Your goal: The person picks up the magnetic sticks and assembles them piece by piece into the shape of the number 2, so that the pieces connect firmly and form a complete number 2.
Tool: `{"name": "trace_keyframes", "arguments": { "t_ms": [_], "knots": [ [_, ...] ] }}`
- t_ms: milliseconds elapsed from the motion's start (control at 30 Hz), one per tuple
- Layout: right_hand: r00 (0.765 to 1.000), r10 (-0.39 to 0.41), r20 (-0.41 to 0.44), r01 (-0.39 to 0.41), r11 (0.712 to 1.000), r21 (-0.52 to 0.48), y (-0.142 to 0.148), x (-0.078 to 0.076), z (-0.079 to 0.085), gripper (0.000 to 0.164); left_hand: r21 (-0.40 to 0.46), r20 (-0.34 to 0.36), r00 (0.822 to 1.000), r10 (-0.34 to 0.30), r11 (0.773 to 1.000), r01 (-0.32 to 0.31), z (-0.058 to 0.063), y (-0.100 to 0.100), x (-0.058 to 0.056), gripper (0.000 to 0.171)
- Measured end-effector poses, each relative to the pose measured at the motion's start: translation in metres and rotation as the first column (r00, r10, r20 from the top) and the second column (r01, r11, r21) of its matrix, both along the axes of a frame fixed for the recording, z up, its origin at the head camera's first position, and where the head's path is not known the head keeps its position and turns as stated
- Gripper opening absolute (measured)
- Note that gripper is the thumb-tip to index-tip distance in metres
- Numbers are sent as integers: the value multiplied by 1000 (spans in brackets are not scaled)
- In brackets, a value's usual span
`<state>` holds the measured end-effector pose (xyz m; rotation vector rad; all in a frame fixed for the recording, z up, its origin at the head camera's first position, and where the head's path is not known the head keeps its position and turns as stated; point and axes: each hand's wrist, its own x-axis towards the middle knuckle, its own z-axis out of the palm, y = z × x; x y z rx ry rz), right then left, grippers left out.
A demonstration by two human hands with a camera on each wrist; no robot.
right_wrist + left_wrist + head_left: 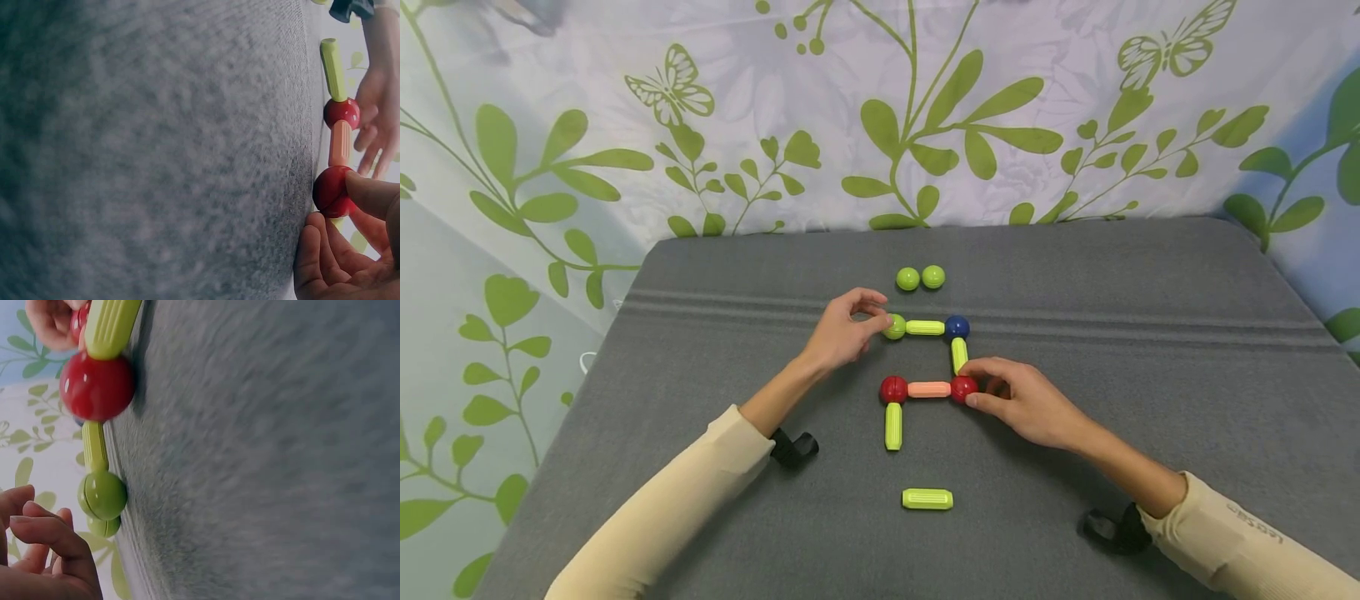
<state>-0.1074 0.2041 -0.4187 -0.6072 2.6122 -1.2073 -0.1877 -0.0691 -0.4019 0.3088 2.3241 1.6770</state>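
A chain of toy rods and balls lies on the grey cloth. Its upper end is a green ball (893, 327), joined by a yellow-green rod (925, 327) to a blue ball (957, 327). Another yellow-green rod (959, 355) leads down to a red ball (332, 191), which my right hand (1026, 402) pinches between thumb and fingers. From there an orange rod (929, 389) reaches a second red ball (97, 386) with a yellow-green rod (892, 427) below it. My left hand (844, 330), fingers loosely bent, is beside the green ball; the left wrist view shows a gap between them.
Two loose green balls (907, 278) lie beyond the chain. A single yellow-green rod (927, 499) lies nearer me. Black wrist straps (1116, 531) hang at both sleeves. A leaf-patterned curtain (820, 108) stands behind the table's far edge.
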Motion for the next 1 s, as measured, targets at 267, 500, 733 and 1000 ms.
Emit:
{"name": "trace_keyframes", "arguments": {
  "t_ms": [267,500,733,1000],
  "knots": [
    [1000,-1,0,1,1000,-4,1,1,-2,26,-24,-25,1000,1,1000,-2,-1,11,-24,34],
    [1000,-1,-2,1,1000,3,2,1,-2,26,-79,-78,997,17,997,-23,0,20,-45,34],
    [1000,-2,-1,2,1000,-3,2,1,-2,26,-159,-142,989,44,985,-67,-1,24,-68,36],
    [1000,-1,1,1,1000,-4,0,-1,-2,26,-189,-76,997,28,981,-42,-3,31,-76,42]
  ]
}}
